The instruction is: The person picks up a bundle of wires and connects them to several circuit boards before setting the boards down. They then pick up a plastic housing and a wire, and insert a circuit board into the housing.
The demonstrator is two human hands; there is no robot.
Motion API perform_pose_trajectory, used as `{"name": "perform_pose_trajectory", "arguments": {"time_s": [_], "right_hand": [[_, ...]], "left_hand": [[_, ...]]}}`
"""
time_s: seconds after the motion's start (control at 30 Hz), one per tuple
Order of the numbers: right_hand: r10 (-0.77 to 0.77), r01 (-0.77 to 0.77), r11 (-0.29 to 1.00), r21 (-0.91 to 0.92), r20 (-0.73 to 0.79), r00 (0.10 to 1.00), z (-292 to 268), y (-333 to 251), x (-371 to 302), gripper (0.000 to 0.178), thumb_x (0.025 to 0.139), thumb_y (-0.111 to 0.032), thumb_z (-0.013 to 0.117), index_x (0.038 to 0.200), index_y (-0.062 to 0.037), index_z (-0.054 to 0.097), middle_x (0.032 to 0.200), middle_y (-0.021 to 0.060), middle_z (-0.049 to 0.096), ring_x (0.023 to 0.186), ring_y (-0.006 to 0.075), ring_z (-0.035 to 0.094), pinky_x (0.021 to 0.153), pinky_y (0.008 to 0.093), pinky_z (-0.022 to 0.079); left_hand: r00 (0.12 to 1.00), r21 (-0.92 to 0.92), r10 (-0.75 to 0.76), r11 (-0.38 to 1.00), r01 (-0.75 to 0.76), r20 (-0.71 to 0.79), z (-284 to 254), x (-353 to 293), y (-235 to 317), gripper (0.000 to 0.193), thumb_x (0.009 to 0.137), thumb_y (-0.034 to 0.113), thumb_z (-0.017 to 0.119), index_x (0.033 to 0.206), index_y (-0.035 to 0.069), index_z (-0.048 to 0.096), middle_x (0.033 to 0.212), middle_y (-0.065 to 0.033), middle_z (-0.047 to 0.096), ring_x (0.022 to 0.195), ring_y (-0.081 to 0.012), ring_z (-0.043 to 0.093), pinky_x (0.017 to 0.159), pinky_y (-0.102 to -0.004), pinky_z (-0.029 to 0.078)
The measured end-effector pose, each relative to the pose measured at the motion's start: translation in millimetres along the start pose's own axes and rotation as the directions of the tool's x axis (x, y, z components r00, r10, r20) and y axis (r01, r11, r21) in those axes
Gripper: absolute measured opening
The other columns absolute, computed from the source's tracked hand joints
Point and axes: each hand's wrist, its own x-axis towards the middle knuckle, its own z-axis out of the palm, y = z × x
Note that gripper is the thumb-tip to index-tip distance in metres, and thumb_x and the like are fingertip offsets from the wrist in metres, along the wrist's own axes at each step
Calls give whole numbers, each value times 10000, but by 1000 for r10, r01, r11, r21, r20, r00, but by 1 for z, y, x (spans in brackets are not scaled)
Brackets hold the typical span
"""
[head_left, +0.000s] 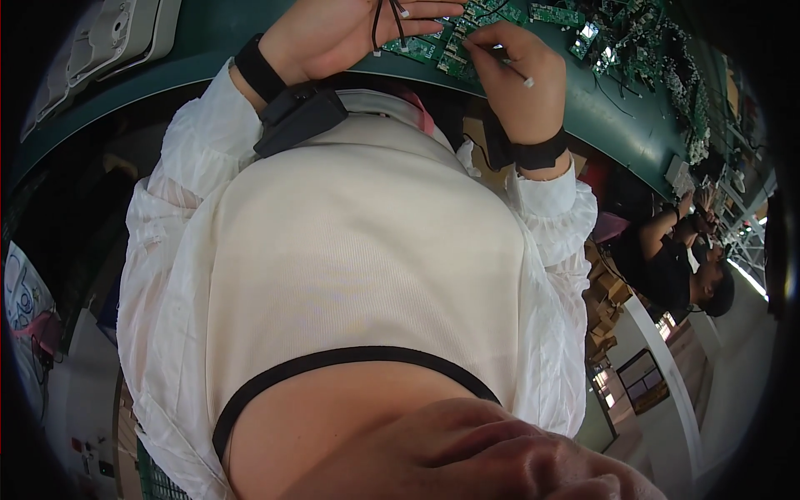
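My left hand (pixel 333 42) is palm up at the top edge, its visible fingers stretched to the right. Thin black cables (pixel 398 27) with small white connectors lie across it; where they go above is cut off. My right hand (pixel 525 83) is closed, thumb and forefinger pinched at the edge of a group of green circuit boards (pixel 452 60). A short cable end with a white connector (pixel 528 82) sticks out from this hand; the pinched tips hide the rest. Both wrists wear black straps.
A dark green tabletop (pixel 633 125) curves across the top. Tangled wires and boards (pixel 667 58) are heaped at the right. Pale plastic housings (pixel 117 37) stand at the far left. Another person (pixel 667 258) in dark clothing works farther along, beyond brown cardboard boxes (pixel 607 300).
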Motion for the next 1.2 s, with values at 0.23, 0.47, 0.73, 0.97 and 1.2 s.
{"name": "perform_pose_trajectory", "arguments": {"time_s": [0.23, 0.47, 0.73, 0.97, 1.2], "right_hand": [[-67, 69, 994, -82, 26, 997, -1, 4, 8, 97, 845, -71, 778, 927, -33, 743, 839, 116, 733, 735, 251, 725, 661, 319, 554], [268, -229, 960, -161, 286, 920, -17, -7, 51, 87, 744, -63, 803, 785, -14, 743, 721, 191, 699, 681, 342, 698, 622, 399, 538], [252, -193, 950, -244, 237, 938, -31, -29, 24, 111, 816, -80, 790, 903, -27, 745, 800, 133, 723, 707, 278, 714, 643, 345, 547], [-63, 77, 858, 508, -45, 997, -6, -57, 16, 143, 803, -34, 797, 908, 17, 714, 780, 111, 723, 631, 178, 659, 603, 300, 515], [106, -150, 923, 354, 141, 984, -34, -61, 15, 101, 833, -32, 763, 897, 10, 696, 779, 99, 714, 640, 173, 652, 610, 312, 522]], "left_hand": [[1000, -22, -9, 1000, 9, 9, -5, 1, -1, 500, 1141, 306, 362, 1436, -82, 476, 1417, -189, 586, 1311, -249, 581, 1105, -369, 478], [995, -47, 24, 999, -20, 94, -8, 3, -2, 508, 1141, 290, 360, 1459, -97, 443, 1482, -214, 526, 1384, -272, 525, 1143, -384, 450], [995, 54, 73, 996, -77, 68, -1, -2, -7, 527, 1142, 312, 358, 1465, -96, 435, 1466, -203, 534, 1371, -275, 532, 1169, -389, 424], [987, 18, 42, 999, -46, 156, 7, -3, -16, 500, 1140, 334, 379, 1420, -61, 504, 1402, -173, 586, 1278, -231, 590, 1116, -362, 453], [995, 537, -58, 844, 4, 83, 28, -14, 3, 437, 1140, 302, 392, 1303, -44, 602, 1105, -85, 683, 1068, -174, 626, 999, -311, 476]]}}
